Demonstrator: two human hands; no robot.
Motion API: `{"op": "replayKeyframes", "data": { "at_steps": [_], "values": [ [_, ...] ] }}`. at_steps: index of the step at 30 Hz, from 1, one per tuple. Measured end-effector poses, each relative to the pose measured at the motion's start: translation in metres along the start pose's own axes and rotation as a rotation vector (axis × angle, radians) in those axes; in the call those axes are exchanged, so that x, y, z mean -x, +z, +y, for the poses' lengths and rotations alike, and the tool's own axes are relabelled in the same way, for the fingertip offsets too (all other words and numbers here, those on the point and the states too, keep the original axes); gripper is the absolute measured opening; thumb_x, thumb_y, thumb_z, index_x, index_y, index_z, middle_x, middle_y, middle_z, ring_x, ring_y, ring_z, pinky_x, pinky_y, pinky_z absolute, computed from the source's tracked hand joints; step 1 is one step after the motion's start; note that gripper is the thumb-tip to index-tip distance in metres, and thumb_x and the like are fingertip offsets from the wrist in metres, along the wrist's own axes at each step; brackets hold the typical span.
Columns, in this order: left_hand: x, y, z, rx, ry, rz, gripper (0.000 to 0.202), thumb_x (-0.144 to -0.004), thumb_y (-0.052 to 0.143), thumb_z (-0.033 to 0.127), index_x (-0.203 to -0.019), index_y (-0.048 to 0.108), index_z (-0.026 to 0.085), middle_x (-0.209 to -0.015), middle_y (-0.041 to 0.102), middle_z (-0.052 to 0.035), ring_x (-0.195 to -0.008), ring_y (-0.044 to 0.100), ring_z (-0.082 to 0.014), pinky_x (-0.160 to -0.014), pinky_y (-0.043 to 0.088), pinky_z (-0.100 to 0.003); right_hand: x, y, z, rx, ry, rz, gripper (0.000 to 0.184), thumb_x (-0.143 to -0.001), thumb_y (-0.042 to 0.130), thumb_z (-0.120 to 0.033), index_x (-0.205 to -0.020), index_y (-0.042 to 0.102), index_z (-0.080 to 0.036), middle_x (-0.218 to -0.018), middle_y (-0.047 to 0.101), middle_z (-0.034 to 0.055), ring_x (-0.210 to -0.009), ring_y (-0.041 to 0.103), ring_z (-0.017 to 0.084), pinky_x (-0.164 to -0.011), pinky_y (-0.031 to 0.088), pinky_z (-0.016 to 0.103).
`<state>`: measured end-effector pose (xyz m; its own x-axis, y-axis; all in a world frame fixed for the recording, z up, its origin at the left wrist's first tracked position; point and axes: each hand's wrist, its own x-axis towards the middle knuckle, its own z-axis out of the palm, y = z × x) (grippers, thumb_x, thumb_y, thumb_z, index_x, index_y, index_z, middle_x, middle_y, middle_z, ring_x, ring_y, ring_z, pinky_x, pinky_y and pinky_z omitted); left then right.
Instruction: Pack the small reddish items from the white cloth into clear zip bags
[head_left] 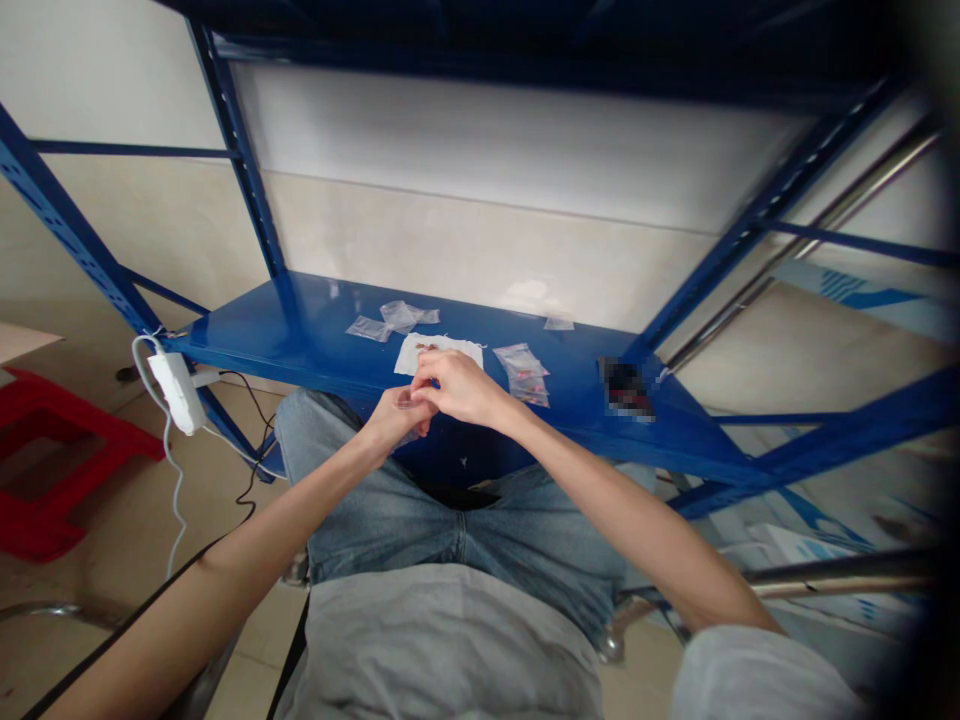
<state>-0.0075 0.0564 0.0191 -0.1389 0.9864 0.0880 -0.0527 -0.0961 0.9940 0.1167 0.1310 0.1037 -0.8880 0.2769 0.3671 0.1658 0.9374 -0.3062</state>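
My left hand point(397, 415) is closed around a small clear plastic bag point(407, 438), part of which hangs below the fingers. My right hand point(456, 386) meets it from above, thumb and fingertips pinched together at the top of the bag; what lies between those fingertips is too small to tell. Just behind the hands a white cloth or drawstring pouch point(472, 352) lies flat, with small brownish pieces point(427, 347) on it. To its right are clear bags with small coloured items point(523, 374), and several flat clear bags point(400, 317) lie to its left.
The blue metal shelf point(315, 320) is framed by uprights, with another shelf overhead. A clear bag point(559, 323) lies near the back wall, and a blurred dark object point(628, 388) at the right. A white power strip point(178, 392) hangs left, above a red stool point(45, 460).
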Motion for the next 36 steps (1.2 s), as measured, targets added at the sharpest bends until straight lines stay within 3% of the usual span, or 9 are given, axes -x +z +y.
{"op": "replayKeyframes", "data": {
  "at_steps": [5,9,11,14,17,25,36],
  "values": [
    [0.003,0.002,0.002,0.023,-0.01,-0.022,0.024,-0.075,0.071,0.034,-0.071,0.055,0.017,-0.055,0.058,0.0009,-0.049,0.051,-0.0094,-0.053,0.043,-0.022,-0.011,-0.004,0.016,-0.003,0.045,0.139,0.014,-0.084,0.066,-0.009,-0.077,0.075,-0.016,-0.082,0.067,0.0032,-0.075,0.057,0.014,-0.068,0.038,0.026],
    [0.003,0.002,0.003,0.057,-0.046,-0.026,0.028,-0.075,0.074,0.038,-0.074,0.054,0.018,-0.057,0.057,0.0021,-0.048,0.051,-0.0085,-0.052,0.043,-0.021,-0.02,0.002,0.056,0.063,0.211,0.353,0.013,-0.088,0.064,-0.017,-0.082,0.076,-0.017,-0.087,0.068,0.005,-0.077,0.059,0.016,-0.071,0.04,0.026],
    [0.003,0.002,0.003,0.076,-0.044,-0.029,0.03,-0.074,0.075,0.039,-0.074,0.053,0.018,-0.056,0.056,0.0028,-0.048,0.051,-0.0084,-0.051,0.042,-0.02,-0.021,0.01,0.081,0.088,0.33,0.391,0.013,-0.087,0.064,-0.02,-0.084,0.077,-0.016,-0.088,0.07,0.0062,-0.078,0.06,0.017,-0.071,0.04,0.026],
    [0.003,0.001,0.002,0.077,-0.05,-0.037,0.031,-0.075,0.075,0.04,-0.075,0.053,0.018,-0.055,0.055,0.0031,-0.048,0.05,-0.0087,-0.05,0.041,-0.02,-0.02,0.024,0.109,0.084,0.457,0.336,0.015,-0.087,0.064,-0.023,-0.086,0.078,-0.015,-0.089,0.072,0.0076,-0.078,0.062,0.018,-0.072,0.042,0.026],
    [0.003,0.001,0.0,0.062,-0.046,-0.045,0.03,-0.076,0.074,0.041,-0.077,0.053,0.018,-0.055,0.056,0.0025,-0.048,0.05,-0.0091,-0.05,0.041,-0.021,-0.022,0.033,0.122,0.083,0.479,0.291,0.018,-0.088,0.063,-0.024,-0.087,0.078,-0.015,-0.09,0.074,0.0089,-0.08,0.063,0.018,-0.073,0.043,0.025],
    [0.002,0.001,0.001,0.06,-0.037,-0.047,0.032,-0.076,0.074,0.042,-0.078,0.053,0.018,-0.055,0.056,0.0025,-0.047,0.05,-0.0093,-0.049,0.041,-0.021,-0.037,0.038,0.127,0.035,0.495,0.154,0.011,-0.078,0.073,-0.025,-0.08,0.08,-0.017,-0.074,0.075,0.0053,-0.064,0.063,0.015,-0.058,0.037,0.023],
    [0.004,0.002,0.004,0.074,-0.046,-0.054,0.035,-0.074,0.076,0.043,-0.077,0.052,0.018,-0.053,0.056,0.0019,-0.046,0.048,-0.0088,-0.048,0.039,-0.021,-0.034,0.038,0.137,-0.003,0.454,0.068,0.009,-0.078,0.074,-0.025,-0.077,0.079,-0.017,-0.076,0.076,0.005,-0.066,0.065,0.014,-0.059,0.039,0.021]
  ]
}}
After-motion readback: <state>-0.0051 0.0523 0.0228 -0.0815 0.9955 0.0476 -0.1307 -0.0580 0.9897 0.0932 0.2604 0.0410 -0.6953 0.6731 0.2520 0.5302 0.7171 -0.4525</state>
